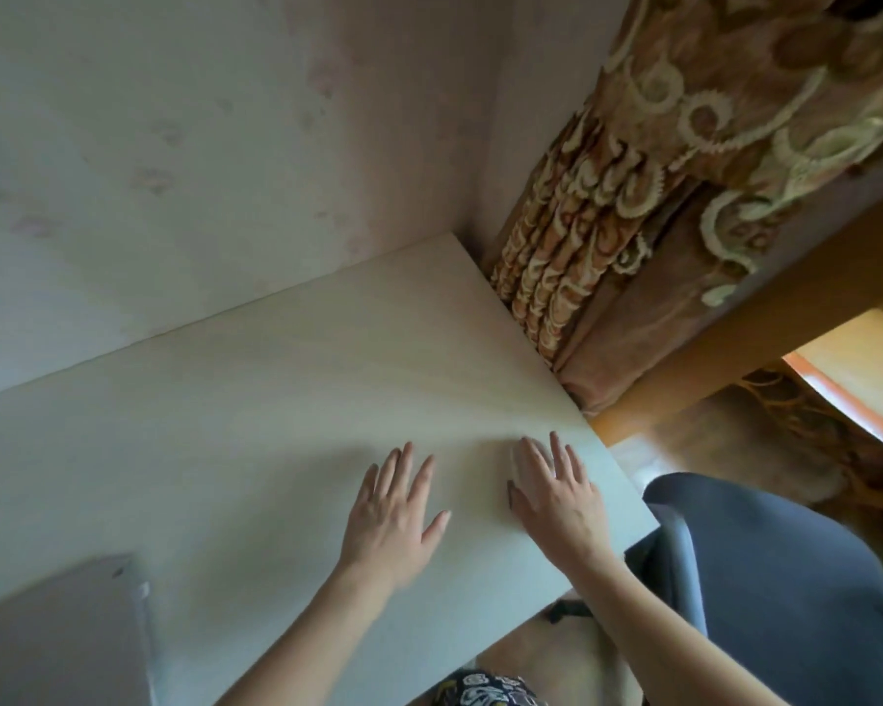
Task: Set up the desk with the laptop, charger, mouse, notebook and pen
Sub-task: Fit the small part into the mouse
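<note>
A white desk [256, 400] fills the middle of the view, set into a corner. My right hand [556, 494] lies palm down near the desk's right edge, over a pale, blurred mouse [520, 457] that shows only past my index finger. Its fingers are stretched over the mouse and its thumb is against the mouse's side. My left hand [393, 512] is just to its left, flat over the bare desktop, fingers apart and holding nothing. A closed grey laptop [57, 639] lies at the desk's near left, partly cut off by the frame. No charger, notebook or pen is in view.
A pale wall [174, 145] backs the desk. A patterned brown curtain [658, 196] hangs by its right edge. A dark blue chair [786, 578] stands at the lower right, close to my right forearm, with orange flooring beyond it.
</note>
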